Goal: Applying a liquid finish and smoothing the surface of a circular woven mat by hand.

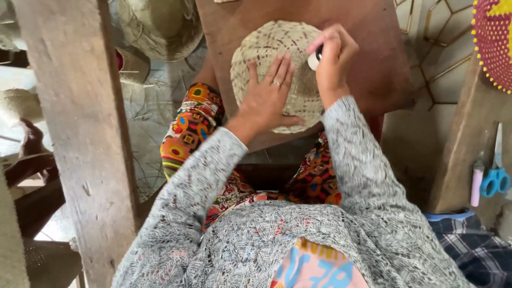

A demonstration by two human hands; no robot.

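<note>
While flat on woven hat [266, 45], left hand [265, 96]

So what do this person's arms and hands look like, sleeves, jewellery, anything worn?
Both arms are covered to the wrist by long sleeves of a loose, grey-and-white speckled open-knit cardigan. The left hand is bare apart from a thin ring on one finger. The right hand is bare, with no ring, watch or glove showing.

A weaving workshop: straw hats [160, 26], wooden post [80, 133], hanging scissors [496, 170]
</note>
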